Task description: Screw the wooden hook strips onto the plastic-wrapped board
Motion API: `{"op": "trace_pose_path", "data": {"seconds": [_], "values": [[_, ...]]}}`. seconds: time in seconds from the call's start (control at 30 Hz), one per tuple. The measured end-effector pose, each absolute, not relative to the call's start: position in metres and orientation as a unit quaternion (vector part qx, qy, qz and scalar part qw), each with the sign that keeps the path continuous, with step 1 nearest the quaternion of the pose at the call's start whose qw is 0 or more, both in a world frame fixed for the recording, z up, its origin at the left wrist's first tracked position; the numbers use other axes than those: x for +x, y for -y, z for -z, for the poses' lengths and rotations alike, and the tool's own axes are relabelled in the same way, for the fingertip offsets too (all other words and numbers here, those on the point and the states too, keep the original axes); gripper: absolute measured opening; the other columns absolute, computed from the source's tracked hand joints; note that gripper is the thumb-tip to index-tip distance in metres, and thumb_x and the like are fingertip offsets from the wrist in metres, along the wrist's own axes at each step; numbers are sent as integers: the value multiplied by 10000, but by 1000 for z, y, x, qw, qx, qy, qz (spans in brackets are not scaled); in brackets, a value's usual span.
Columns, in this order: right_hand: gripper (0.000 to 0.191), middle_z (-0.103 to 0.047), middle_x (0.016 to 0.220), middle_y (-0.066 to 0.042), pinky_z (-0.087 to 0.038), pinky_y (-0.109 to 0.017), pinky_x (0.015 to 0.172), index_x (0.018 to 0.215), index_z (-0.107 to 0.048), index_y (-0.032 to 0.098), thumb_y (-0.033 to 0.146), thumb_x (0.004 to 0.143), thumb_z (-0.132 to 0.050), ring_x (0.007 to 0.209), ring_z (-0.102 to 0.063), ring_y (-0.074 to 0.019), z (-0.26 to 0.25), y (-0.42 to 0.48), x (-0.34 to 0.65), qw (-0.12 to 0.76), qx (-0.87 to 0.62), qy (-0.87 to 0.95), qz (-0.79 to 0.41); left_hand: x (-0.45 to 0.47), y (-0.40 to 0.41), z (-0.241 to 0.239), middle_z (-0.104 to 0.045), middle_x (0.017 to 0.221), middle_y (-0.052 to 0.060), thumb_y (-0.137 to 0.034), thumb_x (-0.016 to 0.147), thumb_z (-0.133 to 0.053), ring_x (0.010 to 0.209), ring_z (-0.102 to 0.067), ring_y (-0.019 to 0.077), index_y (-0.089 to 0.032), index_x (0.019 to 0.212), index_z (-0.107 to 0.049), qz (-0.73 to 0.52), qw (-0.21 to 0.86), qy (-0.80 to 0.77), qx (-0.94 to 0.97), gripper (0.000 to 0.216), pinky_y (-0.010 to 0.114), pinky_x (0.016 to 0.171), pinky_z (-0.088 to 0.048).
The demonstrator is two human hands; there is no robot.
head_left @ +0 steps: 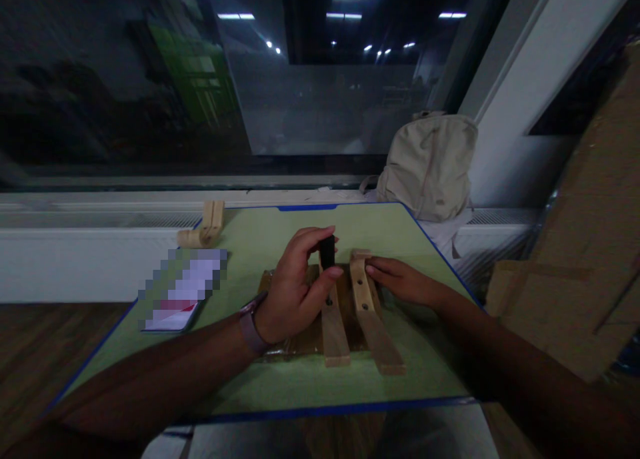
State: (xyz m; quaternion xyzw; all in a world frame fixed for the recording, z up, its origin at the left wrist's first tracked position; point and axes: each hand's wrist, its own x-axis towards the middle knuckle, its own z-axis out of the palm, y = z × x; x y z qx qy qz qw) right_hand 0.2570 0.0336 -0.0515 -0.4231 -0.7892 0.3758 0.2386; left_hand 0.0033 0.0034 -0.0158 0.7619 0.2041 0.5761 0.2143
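Observation:
My left hand (300, 282), with a wristband on, has its thumb and fingers closed round a small black block (327, 251). The block stands at the upper end of a wooden piece (335, 336) with a dark hole, partly covered by my thumb. Beside it on the right lies a second wooden piece (369, 322), curved at its far end, with two dark holes in its face. My right hand (400, 280) has its fingertips closed at that far end's right edge; part of the grip is hidden. Beneath both pieces is a flat brown packet (295, 342) with shiny wrapping.
The green table (240, 386) has a blue edge. A curved wooden piece (213, 222) sits at its far left corner, above a blurred-out phone-like object (185, 289). A beige backpack (433, 166) leans by the window. Cardboard (575, 246) stands on the right.

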Motion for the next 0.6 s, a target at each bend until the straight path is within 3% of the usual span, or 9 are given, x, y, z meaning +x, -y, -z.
{"op": "trace_pose_path", "data": {"seconds": [0.1, 0.23, 0.33, 0.47, 0.6], "values": [[500, -759, 1082, -79, -495, -479, 1066, 1101, -723, 218, 618, 1002, -440, 1115, -675, -283, 52, -34, 256, 240, -421, 787, -382, 4, -4, 14, -646, 1119, 60, -164, 934, -648, 1038, -635, 176, -274, 1366, -527, -573, 206, -206, 766, 462, 346, 955, -510], [501, -762, 1049, -80, -483, -488, 1080, 1085, -732, 225, 616, 1003, -430, 1150, -664, -290, 54, -34, 255, 241, -425, 784, -382, 6, 0, 13, -654, 1189, 77, -128, 987, -533, 1043, -655, 150, -262, 1452, -389, -584, 250, -168, 754, 505, 331, 945, -524], [480, -763, 1072, -85, -493, -499, 1063, 1092, -736, 239, 613, 995, -451, 1125, -668, -295, 53, -34, 254, 250, -423, 785, -377, 6, 0, 14, -651, 1165, 83, -129, 997, -500, 1035, -655, 154, -243, 1398, -414, -583, 260, -157, 753, 426, 336, 932, -528], [493, -758, 1069, -95, -509, -491, 1035, 1081, -732, 228, 614, 998, -438, 1063, -683, -288, 50, -33, 255, 240, -423, 787, -380, 3, -5, 13, -614, 1144, 85, -171, 938, -621, 1070, -617, 202, -251, 1313, -501, -582, 203, -152, 772, 402, 379, 932, -522], [500, -755, 1046, -91, -528, -474, 998, 1056, -727, 219, 620, 1000, -434, 1026, -687, -275, 50, -33, 255, 241, -423, 788, -377, 2, -8, 11, -601, 1069, 53, -197, 866, -745, 1009, -588, 193, -272, 1254, -569, -600, 130, -159, 773, 432, 337, 858, -520]]}}
